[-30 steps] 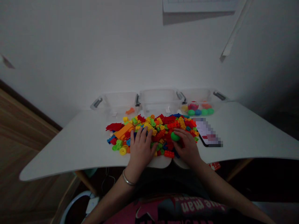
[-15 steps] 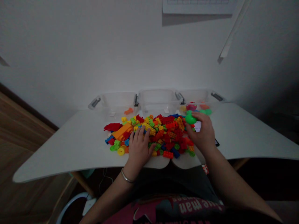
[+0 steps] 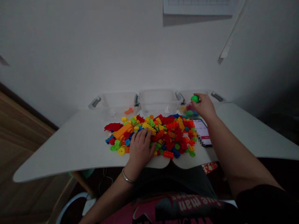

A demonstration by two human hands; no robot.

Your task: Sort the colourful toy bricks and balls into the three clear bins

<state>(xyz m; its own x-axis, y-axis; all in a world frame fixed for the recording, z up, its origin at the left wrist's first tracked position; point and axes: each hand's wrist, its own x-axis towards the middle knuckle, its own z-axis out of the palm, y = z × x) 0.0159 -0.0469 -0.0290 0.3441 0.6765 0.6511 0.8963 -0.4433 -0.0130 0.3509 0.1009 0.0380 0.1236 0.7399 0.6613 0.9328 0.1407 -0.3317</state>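
A green ball (image 3: 194,99) is pinched in the fingers of my right hand (image 3: 205,107), held over the clear plastic bin (image 3: 184,94) at the right. Inside that bin show pink, yellow, blue and green pieces, partly covered by my hand. My left hand (image 3: 141,147) lies flat with fingers stretched on the pile of coloured building blocks (image 3: 173,135). An orange block shaped like a vehicle body (image 3: 123,132) and a dark red piece (image 3: 113,126) lie left of its fingertips.
A middle clear bin (image 3: 159,96) and a left clear bin (image 3: 119,97) stand along the wall; an orange piece (image 3: 129,111) is in the left one. A phone (image 3: 202,132) lies right of the pile. The white table (image 3: 77,146) has a notched front edge.
My right hand has moved forward and up with the green ball, from beside the pile to over the right bin, uncovering the phone. My left hand has hardly moved.
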